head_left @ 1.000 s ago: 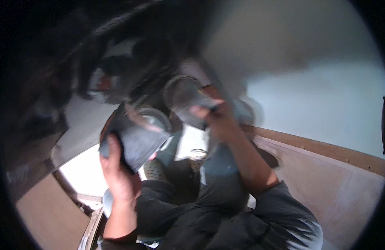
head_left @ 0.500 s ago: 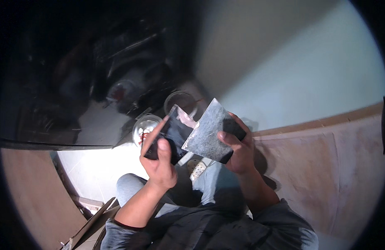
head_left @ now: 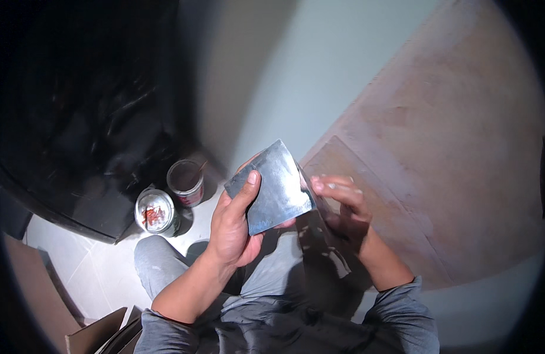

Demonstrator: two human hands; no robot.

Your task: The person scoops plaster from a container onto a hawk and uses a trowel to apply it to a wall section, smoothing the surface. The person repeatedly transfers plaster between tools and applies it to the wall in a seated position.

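My left hand (head_left: pixel 231 227) grips a square, shiny metal scraper blade (head_left: pixel 269 189), thumb across its near face and fingers mostly behind it. At the blade's right edge is my right hand (head_left: pixel 346 203), fingers bent and white smears on them; what it grips behind the blade is too hidden to make out. Beyond my hands, at left, a round container (head_left: pixel 154 209) with white contents and red-orange streaks sits beside a darker round tub (head_left: pixel 184 177) with a thin stick in it.
A large glossy black panel (head_left: pixel 77 118) fills the upper left. A pale wall (head_left: pixel 308 71) and a mottled pinkish panel (head_left: pixel 455 147) run along the right. Light floor tiles (head_left: pixel 72 259) lie below, with cardboard (head_left: pixel 92 333) at the lower left. My bent knee (head_left: pixel 160 262) is below the containers.
The two dark blades held apart in separate hands are now close or overlapping, with a shiny face showing in my left hand. My view has turned, bringing both containers left of my hands.
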